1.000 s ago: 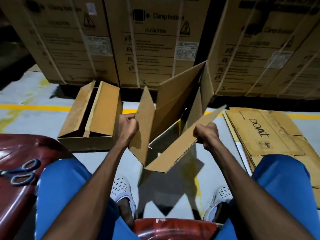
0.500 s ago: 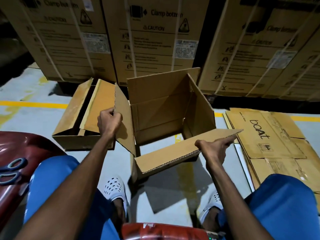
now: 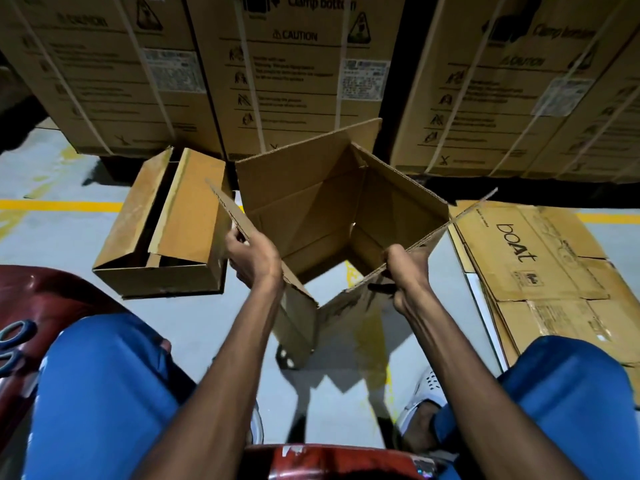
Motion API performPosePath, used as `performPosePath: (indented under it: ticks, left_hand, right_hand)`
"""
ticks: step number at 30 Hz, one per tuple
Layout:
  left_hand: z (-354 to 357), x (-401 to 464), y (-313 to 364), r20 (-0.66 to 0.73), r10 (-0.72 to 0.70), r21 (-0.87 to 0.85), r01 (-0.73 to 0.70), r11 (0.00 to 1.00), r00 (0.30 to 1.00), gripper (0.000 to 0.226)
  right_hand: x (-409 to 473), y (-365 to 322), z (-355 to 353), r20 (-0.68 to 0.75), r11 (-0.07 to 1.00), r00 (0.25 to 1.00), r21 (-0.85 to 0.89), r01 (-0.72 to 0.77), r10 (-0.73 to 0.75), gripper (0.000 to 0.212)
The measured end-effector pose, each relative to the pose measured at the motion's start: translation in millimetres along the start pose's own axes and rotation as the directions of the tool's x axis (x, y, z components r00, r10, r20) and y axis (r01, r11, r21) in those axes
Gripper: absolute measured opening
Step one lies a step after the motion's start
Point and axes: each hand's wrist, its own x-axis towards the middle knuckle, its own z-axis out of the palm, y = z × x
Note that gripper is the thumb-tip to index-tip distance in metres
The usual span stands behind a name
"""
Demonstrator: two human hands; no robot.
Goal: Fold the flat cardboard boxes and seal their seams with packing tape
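Head cam: we're seated, holding an opened cardboard box (image 3: 332, 202) up over the grey floor (image 3: 62, 244), between our knees & the far stack. Brown corrugated board, matte, fluted edges showing along the near flaps; inside walls creased, bottom not closed, floor visible through it.

Our left hand (image 3: 254, 261) grips the left flap, fingers curled round its edge w/ the thumb on the near face. Our right hand (image 3: 407, 271) pinches the near-right flap's edge, fingers wrapped under, flap running away to the far right. So the box hangs between both hands, its body on the far side of the fingers, one lower flap dangling below our wrists.

Left of it, on the floor, a second box (image 3: 166, 230), same brown board, scuffed, top flaps partly folded in. Right, a pile of flat cardboard (image 3: 540, 258) printed "boAt", w/ a small label we can't read.

Far side: big strapped cartons (image 3: 298, 74), white bands running down them, printed "Clamp bottom" & "CAUTION", w/ pictograms & pale stickers too blurry to read. Yellow line (image 3: 52, 205) painted on the floor.

Near left, blue-handled scissors (image 3: 14, 344) on a glossy red seat (image 3: 52, 306). Blue trousers, white perforated shoe (image 3: 424, 393) near right.
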Motion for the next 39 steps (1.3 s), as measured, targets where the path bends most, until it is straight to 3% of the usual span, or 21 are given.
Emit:
performPosePath:
  ticks: [3,5,8,9,11,13,15,18,20,23,24,28,32,36,39]
  left_hand:
    - [3.5,-38.2,-16.2,0.031,-0.056,-0.032,0.057,0.998,0.998,0.036]
    - [3.4,-49.5,-17.4,0.064,-0.056,0.015,0.055,0.998,0.996,0.054]
    - [14.0,-28.6,13.8,0.113,0.228,0.228,-0.248,0.941,0.967,0.080]
    - [20.6,-16.8,29.6,0.162,0.348,0.320,-0.383,0.867,0.923,0.085]
    - [38.2,6.3,60.8,0.343,0.491,0.503,-0.598,0.624,0.801,0.087]
    - [58.5,23.9,85.2,0.530,0.466,0.599,-0.702,0.386,0.709,0.089]
    - [76.3,36.0,97.4,0.636,0.317,0.633,-0.711,0.308,0.703,0.092]
    - [96.4,73.2,93.2,0.671,0.076,0.675,-0.650,0.350,0.738,0.101]
    - [100.7,94.1,80.0,0.693,-0.034,0.674,-0.630,0.385,0.720,0.099]
    - [95.7,88.6,58.5,0.753,-0.003,0.555,-0.632,0.541,0.658,0.039]
    - [93.9,82.5,53.4,0.760,0.031,0.521,-0.637,0.568,0.649,0.033]
    - [76.8,67.2,54.8,0.792,0.074,0.509,-0.724,0.466,0.605,0.017]
    - [34.7,67.2,79.9,0.803,-0.169,0.590,-0.723,0.360,0.572,0.008]
    - [-7.0,68.7,70.6,0.692,-0.254,0.718,-0.609,0.338,0.675,0.014]
    - [-19.5,68.7,53.8,0.658,-0.218,0.723,-0.523,0.452,0.721,0.017]
  right_hand:
    - [14.1,-13.3,-11.4,-0.072,0.994,0.996,-0.099,0.051,-0.058,0.033]
    - [27.2,-23.4,-28.0,-0.058,0.978,0.997,-0.206,0.041,-0.054,0.031]
    - [37.3,-32.2,-51.5,0.000,0.930,0.999,-0.365,0.036,-0.038,0.026]
    - [38.9,-33.2,-55.9,0.014,0.911,0.999,-0.410,0.042,-0.040,0.025]
    - [42.9,-33.7,-61.0,0.044,0.886,0.997,-0.456,0.081,-0.069,0.025]
    - [44.4,-33.5,-62.9,0.067,0.865,0.994,-0.490,0.110,-0.089,0.020]
    - [43.3,-32.3,-68.5,0.092,0.844,0.990,-0.518,0.136,-0.103,0.019]
    - [43.5,-28.7,-87.3,0.108,0.836,0.987,-0.525,0.161,-0.122,0.026]
    - [46.1,-27.7,-102.3,0.125,0.841,0.987,-0.519,0.153,-0.102,0.033]
    - [51.7,-27.0,-115.6,0.130,0.857,0.989,-0.498,0.129,-0.073,0.040]
    - [52.7,-27.0,-115.9,0.128,0.858,0.988,-0.496,0.137,-0.083,0.041]
    - [58.6,-30.5,-106.8,0.091,0.820,0.983,-0.542,0.183,-0.159,0.038]
    - [65.6,-46.6,-93.0,0.097,0.809,0.970,-0.537,0.239,-0.222,0.033]
    - [73.1,-58.7,-83.4,0.179,0.776,0.964,-0.572,0.266,-0.199,0.039]
    - [76.0,-58.3,-84.8,0.195,0.700,0.958,-0.653,0.288,-0.213,0.049]
